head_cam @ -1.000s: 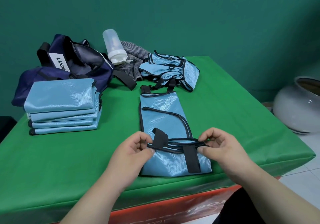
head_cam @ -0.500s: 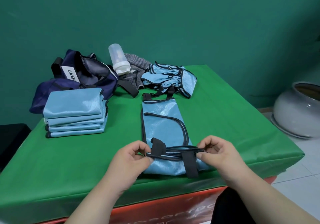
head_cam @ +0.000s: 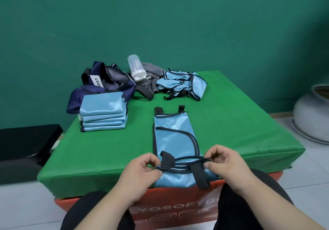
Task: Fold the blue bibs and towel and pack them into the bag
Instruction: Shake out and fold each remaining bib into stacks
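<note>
Far left, black seat [head_cam: 26,140], off the table, no part in the task; green table [head_cam: 89,149], bearing all else; navy bag [head_cam: 110,82], far-left corner, mouth open, contents not to be made out; stack of folded bibs [head_cam: 103,108], four layers showing, just in front of the bag and touching it; clear bottle [head_cam: 136,68], tilted, resting on the grey towel [head_cam: 151,76], which lies crumpled and unfolded beside the bag; left hand [head_cam: 142,172], thumb and forefinger pinching the dark-trimmed near edge of the bib [head_cam: 172,135] at its left end, other fingers curled; the bib itself, folded lengthwise into a narrow strip, running away from the person; heap of unfolded bibs [head_cam: 183,84] at the far edge; right hand [head_cam: 226,165], pinching the same trimmed edge at its right end, a black strap [head_cam: 200,176] lying between the hands; grey pot [head_cam: 313,116] on the floor, far right. Change over the last second: both pinches unchanged; the bib drawn nearer, its far tabs now clear of the heap, its near end over the table's front edge. Judgement: the crosswise fold is set up but not made; heap and towel remain, packing not begun.
</note>
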Demonstrator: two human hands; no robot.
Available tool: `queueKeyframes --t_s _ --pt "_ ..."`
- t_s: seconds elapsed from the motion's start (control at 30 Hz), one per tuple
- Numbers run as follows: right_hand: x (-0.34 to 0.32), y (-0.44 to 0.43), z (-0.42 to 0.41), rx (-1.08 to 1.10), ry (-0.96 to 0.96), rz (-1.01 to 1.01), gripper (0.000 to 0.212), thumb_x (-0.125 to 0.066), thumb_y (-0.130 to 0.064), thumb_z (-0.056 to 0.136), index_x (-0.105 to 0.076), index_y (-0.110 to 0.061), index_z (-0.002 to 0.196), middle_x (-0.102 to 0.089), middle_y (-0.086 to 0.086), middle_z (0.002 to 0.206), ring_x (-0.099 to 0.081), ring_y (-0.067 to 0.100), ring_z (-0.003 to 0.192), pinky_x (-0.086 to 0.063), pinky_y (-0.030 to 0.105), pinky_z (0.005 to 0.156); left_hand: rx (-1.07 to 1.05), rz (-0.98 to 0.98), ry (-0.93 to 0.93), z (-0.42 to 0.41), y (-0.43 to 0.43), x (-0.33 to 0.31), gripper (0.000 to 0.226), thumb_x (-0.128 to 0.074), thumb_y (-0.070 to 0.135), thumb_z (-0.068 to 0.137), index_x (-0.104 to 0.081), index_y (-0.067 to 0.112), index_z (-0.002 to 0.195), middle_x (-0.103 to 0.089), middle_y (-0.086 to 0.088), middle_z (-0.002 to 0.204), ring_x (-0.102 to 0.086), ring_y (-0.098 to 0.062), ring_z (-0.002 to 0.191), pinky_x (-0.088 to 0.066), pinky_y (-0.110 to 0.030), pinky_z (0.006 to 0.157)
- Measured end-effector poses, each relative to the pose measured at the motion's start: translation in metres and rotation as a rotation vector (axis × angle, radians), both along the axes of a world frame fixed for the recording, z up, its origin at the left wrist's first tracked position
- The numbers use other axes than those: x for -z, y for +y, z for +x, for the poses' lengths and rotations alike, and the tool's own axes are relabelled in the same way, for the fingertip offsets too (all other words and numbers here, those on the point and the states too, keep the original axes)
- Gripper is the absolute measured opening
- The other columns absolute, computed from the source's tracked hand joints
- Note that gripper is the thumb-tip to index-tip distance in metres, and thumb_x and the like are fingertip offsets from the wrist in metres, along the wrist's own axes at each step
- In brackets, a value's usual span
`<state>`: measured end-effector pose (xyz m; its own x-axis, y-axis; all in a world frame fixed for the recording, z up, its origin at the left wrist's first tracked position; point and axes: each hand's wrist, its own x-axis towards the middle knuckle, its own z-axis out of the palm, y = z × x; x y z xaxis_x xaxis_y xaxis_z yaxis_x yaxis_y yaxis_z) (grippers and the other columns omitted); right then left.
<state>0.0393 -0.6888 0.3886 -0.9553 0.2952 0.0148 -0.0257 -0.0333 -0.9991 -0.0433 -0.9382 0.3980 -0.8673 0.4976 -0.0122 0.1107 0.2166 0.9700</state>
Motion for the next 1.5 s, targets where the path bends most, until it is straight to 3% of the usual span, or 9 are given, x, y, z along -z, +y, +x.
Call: queueKeyframes --t_s 0.4,0.5,0.83,0.97,1.03,1.2,1.3,1.4,1.5 --pt "-0.01 0.025 -0.069 0.062 0.06 -0.022 0.029 -0.064 0.025 0.076 -0.062 -0.005 0.074 -0.061 0.006 0.068 -0.052 0.01 0.06 -0.04 0.014 0.055 -0.08 0.12 -0.036 -0.066 0.029 -0.005 0.014 -0.074 0.013 0.066 -0.066 0.02 0.073 -0.055 -0.002 0.068 -0.041 -0.015 0.065 -0.03 -0.025 0.058" --pt "-0.015 0.036 -0.106 0.056 0.032 0.011 0.027 -0.067 0.019 0.079 -0.063 -0.008 0.074 -0.061 0.004 0.067 -0.051 0.011 0.06 -0.041 0.016 0.056 -0.113 0.06 0.006 -0.103 0.043 -0.007 0.027 -0.075 -0.001 0.078 -0.067 0.025 0.075 -0.06 0.0 0.068 -0.045 -0.015 0.066 -0.031 -0.029 0.066" --pt "0.007 0.07 -0.243 0.127 -0.134 0.232 0.015 -0.078 -0.003 0.08 -0.068 -0.015 0.076 -0.066 0.0 0.07 -0.053 0.017 0.067 -0.044 0.03 0.067 -0.259 -0.23 0.11 -0.222 0.088 0.006 0.012 -0.073 0.014 0.08 -0.068 0.023 0.074 -0.061 0.01 0.066 -0.05 -0.012 0.061 -0.037 -0.027 0.06" --pt "0.017 0.072 -0.26 0.189 -0.235 0.491 0.012 -0.08 -0.023 0.082 -0.07 -0.023 0.086 -0.064 -0.01 0.071 -0.049 -0.002 0.048 -0.035 0.013 0.048 -0.263 -0.351 0.135 -0.238 0.093 0.02 0.01 -0.07 0.024 0.086 -0.065 0.031 0.089 -0.064 0.014 0.086 -0.057 -0.005 0.072 -0.039 -0.018 0.062" --pt "0.018 0.075 -0.254 0.252 -0.199 0.57 0.015 -0.079 -0.03 0.083 -0.066 -0.03 0.09 -0.06 -0.013 0.072 -0.046 -0.001 0.046 -0.032 0.016 0.047 -0.271 -0.367 0.221 -0.233 0.087 0.025 0.018 -0.068 0.028 0.089 -0.059 0.035 0.102 -0.057 0.018 0.104 -0.053 0.003 0.085 -0.038 -0.018 0.072" --pt "0.022 0.069 -0.213 0.319 -0.008 0.68 0.019 -0.073 -0.029 0.086 -0.061 -0.026 0.072 -0.058 -0.005 0.067 -0.05 0.006 0.059 -0.038 0.018 0.054 -0.239 -0.298 0.523 -0.198 0.068 0.034 0.013 -0.062 0.034 0.091 -0.056 0.041 0.1 -0.048 0.028 0.104 -0.048 0.006 0.102 -0.038 -0.014 0.081" --pt "0.023 0.062 -0.202 0.102 0.206 0.926 0.015 -0.066 -0.028 0.086 -0.063 -0.027 0.072 -0.06 -0.013 0.075 -0.055 0.005 0.075 -0.042 0.019 0.068 0.003 -0.378 0.846 -0.193 0.069 0.039 0.01 -0.057 0.043 0.088 -0.062 0.036 0.093 -0.054 0.024 0.094 -0.051 -0.002 0.097 -0.043 -0.025 0.087" --pt "0.03 0.06 -0.205 -0.154 0.259 1.133 0.02 -0.061 -0.039 0.085 -0.072 -0.026 0.096 -0.065 -0.019 0.104 -0.056 0.008 0.11 -0.046 0.034 0.095 0.218 -0.604 0.971 -0.204 0.077 0.043 0.036 -0.053 0.058 0.086 -0.065 0.036 0.112 -0.056 0.018 0.119 -0.047 -0.01 0.122 -0.036 -0.037 0.105" --pt "0.035 0.059 -0.212 -0.22 0.096 1.233 0.056 -0.054 -0.055 0.086 -0.056 -0.033 0.137 -0.041 -0.02 0.15 -0.02 0.005 0.148 -0.018 0.034 0.121 0.292 -0.794 0.877 -0.219 0.081 0.045 0.071 -0.047 0.073 0.083 -0.042 0.038 0.144 -0.025 0.017 0.158 -0.006 -0.006 0.15 -0.002 -0.035 0.123"
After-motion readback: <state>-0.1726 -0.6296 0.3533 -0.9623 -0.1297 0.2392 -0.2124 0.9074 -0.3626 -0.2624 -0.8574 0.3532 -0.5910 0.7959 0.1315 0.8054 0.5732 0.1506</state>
